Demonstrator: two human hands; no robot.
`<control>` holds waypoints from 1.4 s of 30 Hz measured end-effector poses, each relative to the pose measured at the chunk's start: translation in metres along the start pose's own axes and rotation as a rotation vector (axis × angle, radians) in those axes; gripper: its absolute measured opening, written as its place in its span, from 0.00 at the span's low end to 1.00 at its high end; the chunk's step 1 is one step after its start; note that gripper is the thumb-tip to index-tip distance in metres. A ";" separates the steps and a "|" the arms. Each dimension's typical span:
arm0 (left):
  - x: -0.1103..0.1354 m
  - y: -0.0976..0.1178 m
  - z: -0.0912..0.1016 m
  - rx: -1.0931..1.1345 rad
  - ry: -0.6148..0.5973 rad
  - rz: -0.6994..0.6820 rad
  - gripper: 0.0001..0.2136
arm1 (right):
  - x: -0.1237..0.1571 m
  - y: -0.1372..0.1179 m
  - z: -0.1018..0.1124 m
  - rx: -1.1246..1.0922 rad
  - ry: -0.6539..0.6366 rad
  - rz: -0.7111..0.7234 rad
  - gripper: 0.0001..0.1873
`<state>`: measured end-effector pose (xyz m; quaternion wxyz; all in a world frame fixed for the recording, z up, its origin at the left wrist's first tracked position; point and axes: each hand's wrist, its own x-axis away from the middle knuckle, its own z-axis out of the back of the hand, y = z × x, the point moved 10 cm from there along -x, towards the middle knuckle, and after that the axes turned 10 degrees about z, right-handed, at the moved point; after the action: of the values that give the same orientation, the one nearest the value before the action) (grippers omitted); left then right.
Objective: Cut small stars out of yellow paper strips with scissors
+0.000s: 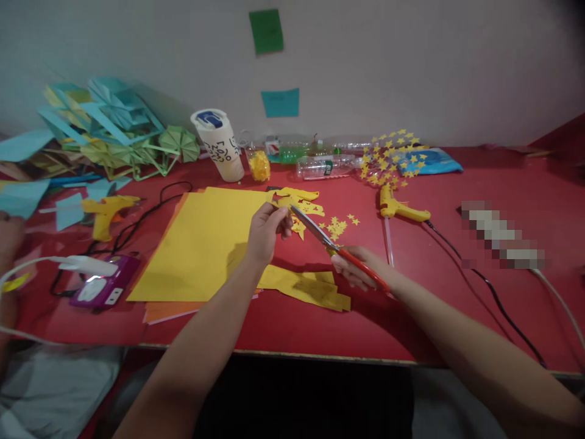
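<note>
My right hand (359, 267) is closed around red-handled scissors (315, 228), whose blades point up and left toward my left hand (269, 228). Between the pinched fingers of my left hand is a small piece of yellow paper (284, 202), with the blade tips right beside it. Beyond lie yellow paper scraps with star-shaped holes (313, 206) and a small pile of yellow paper stars (337, 228). Below my hands rest yellow paper strips (311, 286). A stack of yellow sheets (196, 244), with orange ones underneath, lies left of my left hand.
A yellow glue gun (397, 207) stands right, its cord trailing. Another glue gun (107, 213) and a purple power strip (107, 283) lie left. Along the wall are a white tumbler (219, 146), plastic bottles (326, 166) and folded-paper shapes (109, 128). Another person's arm (9, 268) shows far left.
</note>
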<state>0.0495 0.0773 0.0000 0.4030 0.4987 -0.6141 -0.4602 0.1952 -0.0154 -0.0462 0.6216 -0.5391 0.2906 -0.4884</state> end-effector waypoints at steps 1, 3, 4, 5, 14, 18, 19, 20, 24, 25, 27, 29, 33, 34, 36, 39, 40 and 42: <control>0.000 0.000 0.000 0.001 0.001 -0.005 0.08 | 0.000 0.002 0.000 0.015 -0.005 -0.015 0.25; 0.000 0.000 0.001 -0.002 0.005 -0.013 0.07 | 0.000 0.007 0.001 0.042 -0.002 -0.056 0.25; 0.000 0.000 0.002 -0.004 0.007 -0.014 0.07 | 0.000 0.009 0.002 0.052 0.005 -0.071 0.25; 0.000 0.000 0.002 -0.005 0.008 -0.014 0.07 | 0.000 0.010 0.003 0.060 0.014 -0.080 0.24; -0.002 0.002 0.002 -0.024 0.011 -0.016 0.07 | 0.001 0.004 0.004 0.092 0.011 -0.046 0.22; -0.002 0.004 0.004 -0.033 0.016 -0.021 0.06 | 0.000 0.004 0.002 0.081 -0.007 -0.038 0.22; -0.002 0.005 0.005 -0.037 0.018 -0.021 0.06 | 0.000 0.004 0.002 0.077 -0.011 -0.036 0.22; -0.002 0.005 0.005 -0.039 0.018 -0.021 0.06 | 0.000 0.003 0.002 0.073 -0.013 -0.033 0.22; -0.004 0.004 0.005 -0.033 0.002 -0.018 0.05 | 0.001 0.003 0.001 0.053 -0.022 -0.034 0.24; -0.004 0.003 0.005 -0.028 0.000 -0.016 0.04 | 0.001 0.002 0.001 0.051 -0.020 -0.033 0.24; -0.004 0.002 0.004 -0.015 -0.004 -0.012 0.05 | 0.001 0.002 0.001 0.050 -0.020 -0.031 0.24; -0.004 0.003 0.004 0.000 -0.009 -0.015 0.05 | 0.001 0.001 0.001 0.051 -0.013 -0.025 0.24; -0.004 0.004 0.002 0.006 -0.020 -0.020 0.06 | 0.002 0.001 0.001 0.052 -0.020 -0.026 0.25; -0.003 0.004 0.002 0.004 -0.021 -0.019 0.06 | 0.002 0.002 0.001 0.055 -0.023 -0.029 0.25; -0.003 0.004 0.002 0.006 -0.025 -0.018 0.06 | 0.002 0.002 0.001 0.059 -0.027 -0.034 0.25; -0.003 0.004 0.002 0.007 -0.023 -0.015 0.06 | 0.002 0.002 0.001 0.052 -0.024 -0.042 0.26; -0.004 0.003 0.003 0.002 -0.020 -0.013 0.05 | 0.002 0.002 0.002 0.049 -0.020 -0.048 0.26; -0.004 0.002 0.003 -0.011 -0.019 -0.010 0.05 | 0.002 0.002 0.002 0.043 -0.010 -0.060 0.26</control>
<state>0.0464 0.0822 0.0014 0.3977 0.4949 -0.6129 -0.4703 0.1979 -0.0166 -0.0478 0.6197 -0.5366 0.2606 -0.5100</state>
